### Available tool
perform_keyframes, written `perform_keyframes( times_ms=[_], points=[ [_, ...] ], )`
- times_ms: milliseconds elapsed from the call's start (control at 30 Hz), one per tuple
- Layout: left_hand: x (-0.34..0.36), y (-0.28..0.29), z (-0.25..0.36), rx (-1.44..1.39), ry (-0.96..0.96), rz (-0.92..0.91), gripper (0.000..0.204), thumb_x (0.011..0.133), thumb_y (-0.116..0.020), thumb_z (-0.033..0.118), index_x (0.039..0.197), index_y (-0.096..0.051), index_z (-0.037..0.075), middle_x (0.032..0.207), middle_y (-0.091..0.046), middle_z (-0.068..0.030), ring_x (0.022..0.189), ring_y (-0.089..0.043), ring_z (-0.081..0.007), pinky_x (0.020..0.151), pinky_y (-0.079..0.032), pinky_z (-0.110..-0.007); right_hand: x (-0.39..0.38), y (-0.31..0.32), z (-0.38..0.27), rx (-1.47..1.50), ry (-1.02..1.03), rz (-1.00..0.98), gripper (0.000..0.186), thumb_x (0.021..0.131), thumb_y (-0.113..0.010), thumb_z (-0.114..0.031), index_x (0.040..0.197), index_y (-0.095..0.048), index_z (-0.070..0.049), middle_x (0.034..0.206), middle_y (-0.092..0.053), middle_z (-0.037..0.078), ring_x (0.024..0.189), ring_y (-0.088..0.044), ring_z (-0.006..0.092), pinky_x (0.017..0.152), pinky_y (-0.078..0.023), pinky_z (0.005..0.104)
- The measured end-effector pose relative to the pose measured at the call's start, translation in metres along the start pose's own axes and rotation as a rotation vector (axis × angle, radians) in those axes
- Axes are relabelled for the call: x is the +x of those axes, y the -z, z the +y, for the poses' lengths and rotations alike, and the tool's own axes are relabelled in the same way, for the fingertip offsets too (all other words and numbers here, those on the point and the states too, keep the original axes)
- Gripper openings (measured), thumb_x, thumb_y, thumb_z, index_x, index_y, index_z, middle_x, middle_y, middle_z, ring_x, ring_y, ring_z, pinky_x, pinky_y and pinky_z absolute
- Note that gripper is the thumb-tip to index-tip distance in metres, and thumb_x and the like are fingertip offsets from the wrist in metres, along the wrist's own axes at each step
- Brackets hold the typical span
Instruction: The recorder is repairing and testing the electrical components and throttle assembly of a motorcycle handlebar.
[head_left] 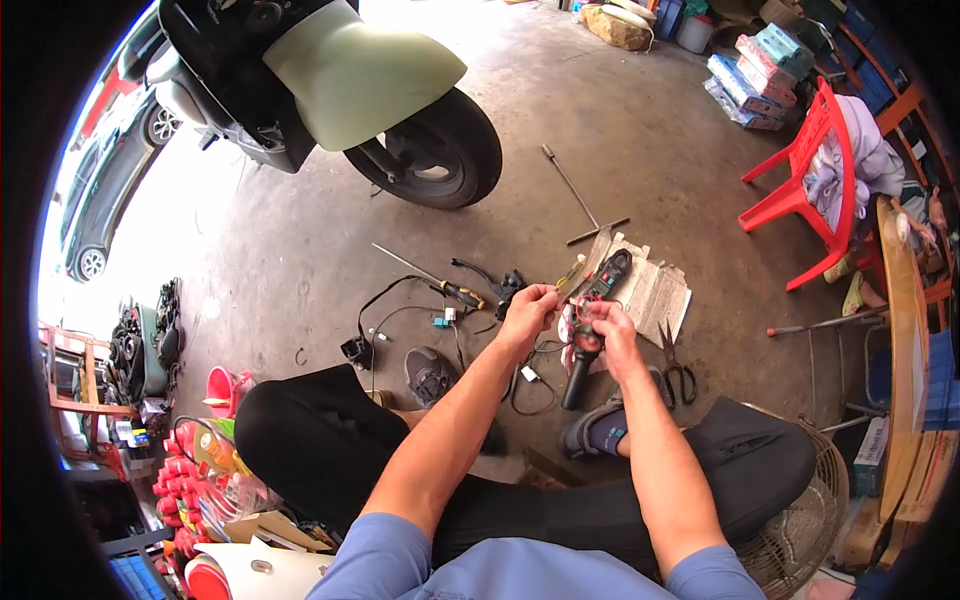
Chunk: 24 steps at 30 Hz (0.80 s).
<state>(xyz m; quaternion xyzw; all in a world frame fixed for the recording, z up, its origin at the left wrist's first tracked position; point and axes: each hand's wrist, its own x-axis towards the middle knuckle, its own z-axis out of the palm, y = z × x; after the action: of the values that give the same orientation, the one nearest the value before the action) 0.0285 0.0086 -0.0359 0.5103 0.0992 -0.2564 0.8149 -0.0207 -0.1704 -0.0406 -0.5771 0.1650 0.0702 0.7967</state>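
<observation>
My left hand (532,312) is closed in a pinch on a thin wire, with a small yellow connector (573,268) just beyond the fingertips. Close beside it, my right hand (615,337) is also closed, fingertips pressed together near some thin red wires; what they hold is too small to make out. Between and beyond the hands, a black clamp meter (612,268) lies on a flattened piece of cardboard (655,290). Below the fingers is a black grip-shaped part (577,380) with a red section, partly covered by my right hand.
Black-handled scissors (678,375) lie right of my foot. A screwdriver (455,291), cables and a black switch part (511,284) lie on the left. A T-handle wrench (575,190) is farther out, before a scooter's front wheel (450,150). A red chair (810,180) stands right.
</observation>
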Motion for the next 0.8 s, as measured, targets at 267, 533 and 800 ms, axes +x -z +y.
perform_keyframes(
  times_ms=[267,533,800],
  points=[
    [-0.01,-0.011,-0.01,0.173,-0.035,0.022,0.018,0.09,-0.059,0.012,0.104,-0.059,0.002,0.077,-0.053,0.0031,0.062,-0.045,-0.0051,0.053,-0.037,-0.021,0.002,-0.009,-0.029,0.014,0.17,-0.053,0.031,0.083,-0.045,0.007,0.112,-0.052,0.002,0.092,-0.057,0.004,0.084,-0.056,0.0097,0.069,-0.051,0.0235],
    [-0.012,-0.017,-0.016,0.25,0.029,0.117,0.026,0.092,-0.062,0.023,0.103,-0.063,-0.001,0.074,-0.056,0.0024,0.056,-0.044,-0.0052,0.049,-0.035,-0.022,0.003,-0.014,-0.024,-0.185,0.256,-0.059,0.031,0.084,-0.044,0.009,0.114,-0.052,0.002,0.093,-0.055,0.005,0.079,-0.058,0.0108,0.072,-0.055,0.0257],
    [-0.004,-0.01,-0.026,0.265,0.027,0.102,0.023,0.092,-0.062,0.024,0.091,-0.064,0.001,0.07,-0.055,0.0024,0.054,-0.045,-0.0054,0.047,-0.035,-0.023,0.001,-0.02,-0.021,-0.336,0.21,-0.072,0.024,0.084,-0.056,0.004,0.108,-0.056,0.002,0.093,-0.057,0.007,0.079,-0.061,0.0126,0.072,-0.058,0.0285]
  ],
)
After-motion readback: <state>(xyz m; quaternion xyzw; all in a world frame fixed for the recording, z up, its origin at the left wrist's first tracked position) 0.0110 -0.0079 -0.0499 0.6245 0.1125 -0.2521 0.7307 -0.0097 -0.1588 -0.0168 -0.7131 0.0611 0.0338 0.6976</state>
